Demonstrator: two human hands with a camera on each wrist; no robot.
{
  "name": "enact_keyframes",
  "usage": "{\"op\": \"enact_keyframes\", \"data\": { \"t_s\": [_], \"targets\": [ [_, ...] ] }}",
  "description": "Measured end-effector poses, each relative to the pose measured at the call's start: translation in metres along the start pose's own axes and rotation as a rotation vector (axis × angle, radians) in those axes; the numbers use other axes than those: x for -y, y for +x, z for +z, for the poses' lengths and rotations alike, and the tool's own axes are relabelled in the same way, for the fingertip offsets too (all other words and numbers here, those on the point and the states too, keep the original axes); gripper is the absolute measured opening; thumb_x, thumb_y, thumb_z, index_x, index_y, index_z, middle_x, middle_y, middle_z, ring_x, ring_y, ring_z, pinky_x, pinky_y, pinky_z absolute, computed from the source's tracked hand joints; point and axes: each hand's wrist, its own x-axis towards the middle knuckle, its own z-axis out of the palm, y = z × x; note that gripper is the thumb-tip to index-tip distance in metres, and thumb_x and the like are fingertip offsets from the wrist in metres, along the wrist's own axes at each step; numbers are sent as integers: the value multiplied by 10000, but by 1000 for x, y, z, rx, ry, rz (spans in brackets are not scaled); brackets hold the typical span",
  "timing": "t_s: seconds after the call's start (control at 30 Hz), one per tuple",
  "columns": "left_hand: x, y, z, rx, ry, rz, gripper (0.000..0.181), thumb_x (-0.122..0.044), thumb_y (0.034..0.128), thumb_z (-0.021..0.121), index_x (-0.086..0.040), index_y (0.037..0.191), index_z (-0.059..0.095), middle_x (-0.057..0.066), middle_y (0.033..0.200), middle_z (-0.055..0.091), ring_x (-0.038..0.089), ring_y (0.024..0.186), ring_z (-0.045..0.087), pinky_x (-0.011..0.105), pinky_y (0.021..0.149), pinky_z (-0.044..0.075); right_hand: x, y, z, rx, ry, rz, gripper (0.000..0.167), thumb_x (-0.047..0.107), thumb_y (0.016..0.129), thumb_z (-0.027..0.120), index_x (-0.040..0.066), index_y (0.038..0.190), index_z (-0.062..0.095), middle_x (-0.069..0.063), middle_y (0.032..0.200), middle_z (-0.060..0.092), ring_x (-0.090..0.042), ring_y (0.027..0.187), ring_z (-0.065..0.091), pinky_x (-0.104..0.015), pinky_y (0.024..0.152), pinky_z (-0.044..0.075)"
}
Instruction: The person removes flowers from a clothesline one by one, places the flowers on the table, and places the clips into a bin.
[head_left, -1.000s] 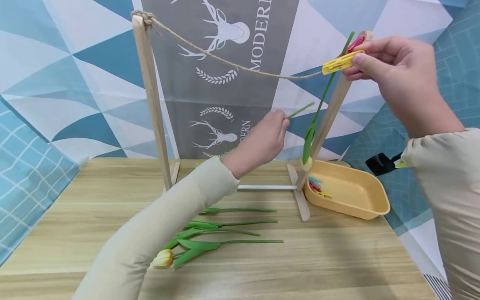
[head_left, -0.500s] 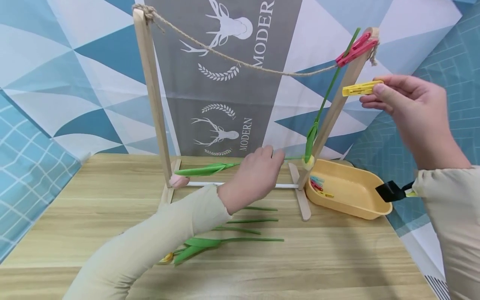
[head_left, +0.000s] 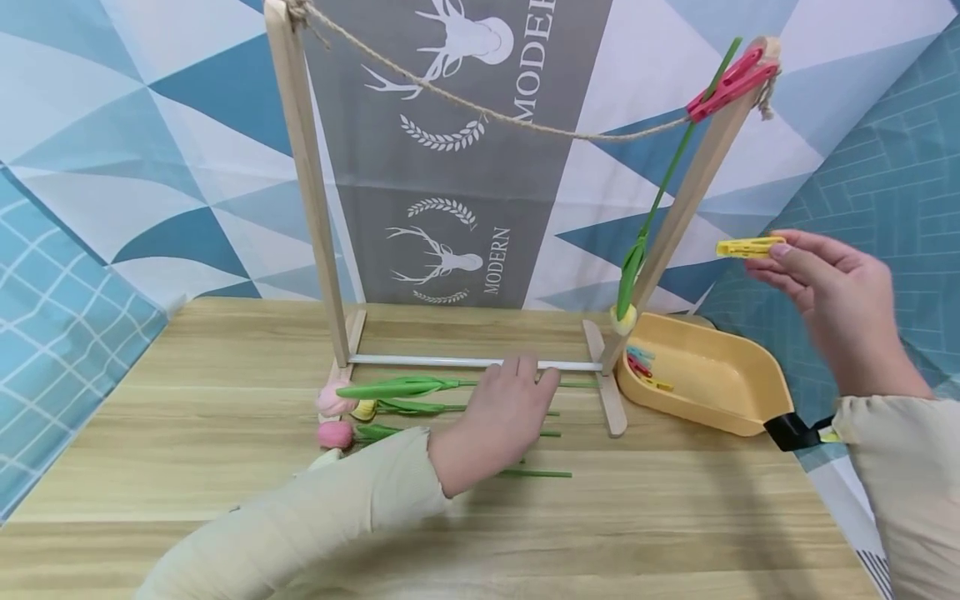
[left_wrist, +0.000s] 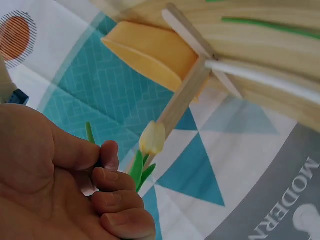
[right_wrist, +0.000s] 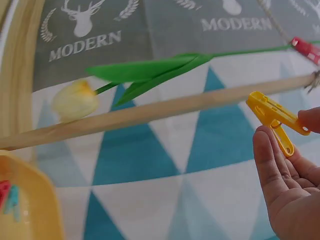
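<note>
My left hand (head_left: 495,425) is low over the table and grips the green stem of a pink tulip (head_left: 336,400), its bloom pointing left. In the left wrist view the stem end (left_wrist: 90,132) shows between thumb and fingers. My right hand (head_left: 843,304), right of the wooden rack, pinches a yellow clothespin (head_left: 746,247) between thumb and fingers. A yellow-white tulip (head_left: 632,271) hangs bloom down from the twine (head_left: 585,136), held by a red clothespin (head_left: 731,83) at the right post. Several tulips, one with a deep pink bloom (head_left: 335,434), lie partly hidden under my left arm.
The rack's left post (head_left: 311,167) and right post (head_left: 690,192) rise from flat feet joined by a white rod (head_left: 442,361). A yellow-orange basin (head_left: 720,367) with several clothespins (head_left: 640,362) stands at the right. A patterned cloth hangs behind.
My left hand has come down from between the posts to the table with the pink tulip. My right hand has drawn the yellow clothespin away from the twine, moving down and right.
</note>
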Motion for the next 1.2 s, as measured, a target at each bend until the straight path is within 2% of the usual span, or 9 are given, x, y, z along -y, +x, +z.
{"op": "enact_keyframes", "data": {
  "t_s": [0.07, 0.3, 0.47, 0.63, 0.87, 0.93, 1.03, 1.1, 1.2],
  "targets": [
    [-2, -5, 3, 36, -6, -10, 163, -128, 854, 573, -141, 1007, 517, 32, 844, 503, 165, 732, 491, 248, 541, 352, -9, 0, -8, 7, 9, 52, 219, 74, 863, 645, 26, 1077, 647, -23, 1051, 644, -140, 846, 699, -188, 746, 533],
    [-7, -24, 19, 81, -50, -29, 135, -79, 848, 554, -126, 967, 510, 17, 797, 465, 134, 666, 414, 230, 541, 320, -48, -2, -31, 19, -24, 251, 159, 122, 862, 659, 134, 1020, 673, 59, 958, 691, -97, 823, 701, -178, 713, 536],
    [-9, -39, 30, 118, -76, -51, 157, -163, 860, 612, -120, 982, 524, 17, 781, 465, 134, 654, 423, 223, 523, 324, -75, -3, -45, 78, 47, 293, 141, 79, 890, 613, 119, 1016, 661, 65, 1014, 650, -116, 870, 696, -212, 750, 540],
    [-13, -49, 38, 154, -98, -74, 208, -158, 875, 592, -123, 1074, 542, 30, 827, 502, 150, 698, 477, 252, 571, 393, -93, -1, -53, 78, 61, 345, 119, 83, 886, 620, 136, 986, 656, 84, 1008, 638, -109, 875, 693, -221, 750, 543],
    [-25, -56, 44, 230, -92, -72, 256, -109, 834, 583, -140, 1082, 531, 41, 893, 520, 167, 790, 511, 287, 641, 427, -116, -3, -63, 105, -46, 400, 174, 128, 891, 620, 161, 1059, 589, 121, 1022, 598, -55, 880, 681, -176, 754, 528],
    [-28, -57, 46, 256, -112, -72, 262, -91, 832, 572, -142, 1083, 517, 44, 906, 510, 168, 809, 502, 292, 646, 425, -122, -3, -66, 124, -77, 404, 343, 139, 901, 606, 129, 1232, 513, 127, 1001, 621, -44, 877, 679, -163, 749, 524],
    [-30, -60, 48, 282, -128, -62, 245, -103, 853, 569, -137, 1089, 510, 41, 908, 508, 167, 807, 503, 296, 661, 428, -130, -3, -69, 146, -99, 403, 638, 123, 918, 578, -18, 1441, 242, 102, 947, 660, -39, 865, 679, -163, 743, 526],
    [-32, -62, 50, 296, -141, -59, 210, -112, 869, 561, -133, 1071, 511, 36, 892, 505, 164, 799, 505, 292, 671, 421, -135, -3, -70, 160, -123, 393, 760, 109, 925, 563, -148, 1428, 55, 110, 936, 657, -35, 858, 679, -166, 740, 528],
    [-32, -64, 52, 315, -158, -62, 187, -118, 874, 560, -128, 1054, 510, 34, 879, 498, 164, 792, 497, 288, 671, 401, -141, -4, -71, 167, -181, 393, 762, 105, 932, 551, -201, 1395, 29, 130, 916, 655, -21, 842, 677, -161, 732, 527]
  ]
}}
